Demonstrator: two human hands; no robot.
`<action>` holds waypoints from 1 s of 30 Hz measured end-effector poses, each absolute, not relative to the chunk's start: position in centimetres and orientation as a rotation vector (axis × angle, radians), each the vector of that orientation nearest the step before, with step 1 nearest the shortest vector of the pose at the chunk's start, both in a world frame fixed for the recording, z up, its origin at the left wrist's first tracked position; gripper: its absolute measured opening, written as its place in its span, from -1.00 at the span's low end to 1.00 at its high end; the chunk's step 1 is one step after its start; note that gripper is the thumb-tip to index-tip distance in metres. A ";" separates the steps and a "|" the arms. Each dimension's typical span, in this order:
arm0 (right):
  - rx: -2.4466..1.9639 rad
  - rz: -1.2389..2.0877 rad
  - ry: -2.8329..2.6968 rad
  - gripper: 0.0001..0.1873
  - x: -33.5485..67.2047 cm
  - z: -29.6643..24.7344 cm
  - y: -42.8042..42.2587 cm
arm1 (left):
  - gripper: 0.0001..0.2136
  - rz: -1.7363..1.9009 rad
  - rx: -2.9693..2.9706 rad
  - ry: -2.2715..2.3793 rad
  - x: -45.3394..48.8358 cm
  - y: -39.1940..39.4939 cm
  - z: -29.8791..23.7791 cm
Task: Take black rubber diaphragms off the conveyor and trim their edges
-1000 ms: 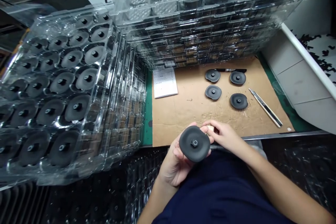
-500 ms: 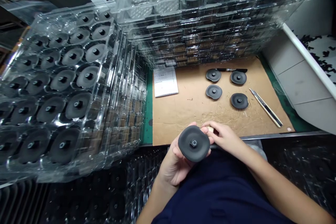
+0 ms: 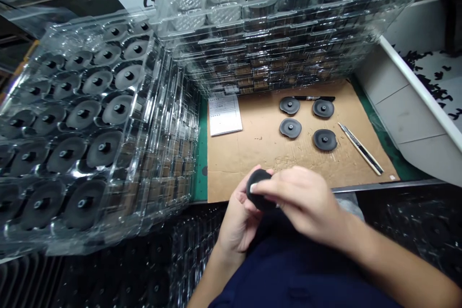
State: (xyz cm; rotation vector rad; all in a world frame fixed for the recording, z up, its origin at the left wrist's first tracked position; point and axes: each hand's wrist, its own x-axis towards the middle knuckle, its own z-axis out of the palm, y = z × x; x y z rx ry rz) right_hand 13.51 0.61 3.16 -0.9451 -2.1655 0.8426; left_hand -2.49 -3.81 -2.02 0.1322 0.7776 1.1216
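Observation:
A round black rubber-looking disc (image 3: pixel 257 176) with a wavy rim is held up in front of my body. My left hand (image 3: pixel 240 224) grips it from below and behind, its fingers curled round the left edge. Over the disc's face lies my right hand (image 3: pixel 306 197), slightly blurred, its index finger stretched across to the left part of the disc. A pale tip shows on that finger; I cannot tell whether it is a nail or a cover. The right thumb and other fingertips are mostly hidden. The disc's central stud is covered by the right hand.
On the cardboard sheet (image 3: pixel 249 163) lie several similar discs (image 3: pixel 290 127), a black pen (image 3: pixel 314 98), a utility knife (image 3: pixel 361 149) and a paper pad (image 3: pixel 224 115). Clear tray stacks (image 3: pixel 173 120) stand left and behind. A white bin (image 3: pixel 407 106) with small black pieces stands right.
My right hand has moved left and up, from beside the disc to across its face. The disc, now turned more edge-on, stays in my left hand. The view has shifted slightly.

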 end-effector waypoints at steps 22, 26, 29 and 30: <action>-1.421 1.575 -1.190 -0.67 15.9 -4.3 1.2 | -0.38 1.178 0.154 0.816 -3.2 -2.8 -2.5; -1.516 1.530 -1.250 -0.66 15.9 -3.9 0.5 | -0.38 1.160 0.161 0.799 -2.9 -2.8 -2.4; -1.486 1.202 -1.461 -0.70 14.3 -0.9 0.4 | -0.35 1.152 0.173 0.829 -2.5 -2.9 -2.2; -1.417 1.085 -1.561 -0.69 13.6 0.1 0.3 | -0.34 1.154 0.178 0.843 -2.4 -3.0 -2.2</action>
